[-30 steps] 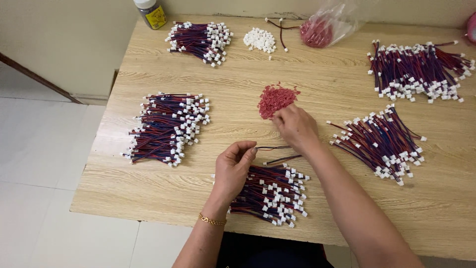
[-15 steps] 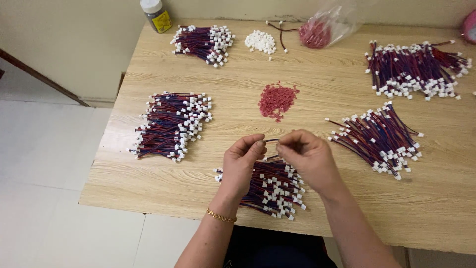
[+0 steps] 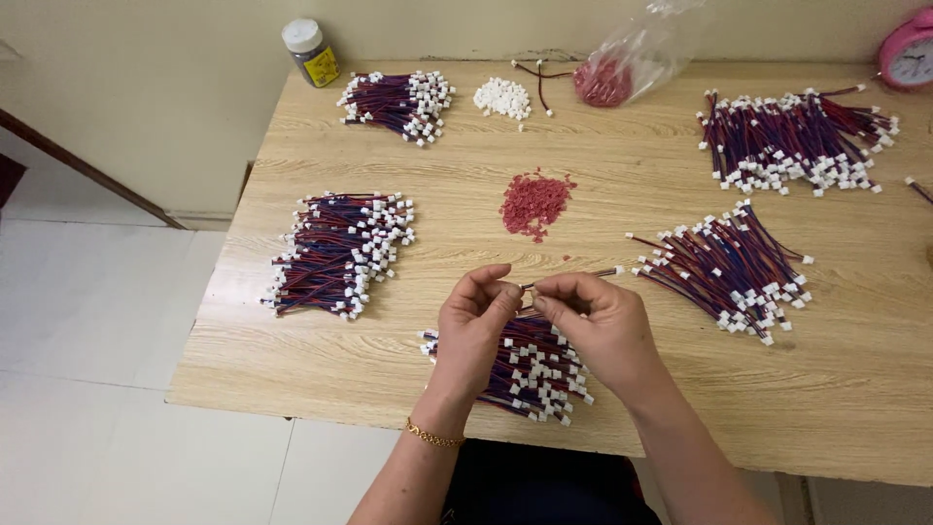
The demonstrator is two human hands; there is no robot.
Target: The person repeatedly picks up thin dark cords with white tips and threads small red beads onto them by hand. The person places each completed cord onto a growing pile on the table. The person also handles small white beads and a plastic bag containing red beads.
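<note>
A single wire (image 3: 573, 279) was held level above the front of the table (image 3: 408, 389), just over a bundle (image 3: 530, 365) of red-and-blue wires with white plugs. The left hand (image 3: 476, 326) was closed in a pinch, thumb and forefinger meeting on the wire's left end; the remaining fingers were loosely curled. The right hand (image 3: 598, 321) was likewise closed in a pinch on the wire just beside the left fingertips, so that the two hands nearly touched. The wire's free end projected to the right past the right hand. Whether a small part was held at the joint could not be told. A gold bracelet (image 3: 432, 436) encircled the left wrist.

Behind the hands, near the table's middle, lay a loose heap of small red pieces (image 3: 535, 202). To the right of the hands lay a fanned bundle (image 3: 734, 272); to the left, a larger stack (image 3: 340, 253). Along the far edge lay a further bundle (image 3: 398, 102), a small heap of white plugs (image 3: 502, 97), a clear bag (image 3: 632, 63) holding red pieces, and, at the far right, another wide bundle (image 3: 797, 146). A capped jar (image 3: 311, 51) stood at the far left corner, and a pink clock (image 3: 909, 53) at the far right corner, partly cut off by the frame.
</note>
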